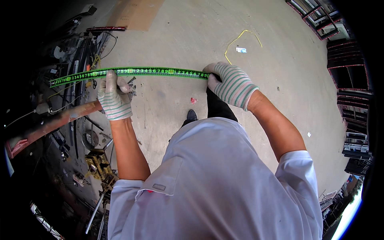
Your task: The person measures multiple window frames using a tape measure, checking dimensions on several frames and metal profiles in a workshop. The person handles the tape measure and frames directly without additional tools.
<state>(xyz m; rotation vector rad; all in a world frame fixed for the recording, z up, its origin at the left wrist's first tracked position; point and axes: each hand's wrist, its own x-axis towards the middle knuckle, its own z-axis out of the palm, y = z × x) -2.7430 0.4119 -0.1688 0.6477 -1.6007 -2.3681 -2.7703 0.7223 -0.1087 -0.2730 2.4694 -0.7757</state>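
Note:
A black tape measure blade with green edges and pale digits [150, 71] stretches in front of me, drawn out from left to right. My left hand [115, 97], in a white glove with green stripes, pinches the blade partway along, thumb and fingers closed. Beyond that grip the blade runs further left to its free end. My right hand [232, 84], in a matching glove, closes around the blade's right end; the tape's case is mostly hidden by the fingers. Just left of my left wrist ends a rusty reddish metal bar [82, 111], slanting down to the left.
Metal bars and tools [82, 60] crowd the left side, with a yellow clamp-like fixture [98, 165] nearer me. A brown board [136, 14] lies far left. A yellow strip [236, 40] and a small packet [241, 50] lie on the concrete floor. Dark frames [347, 76] stack along the right.

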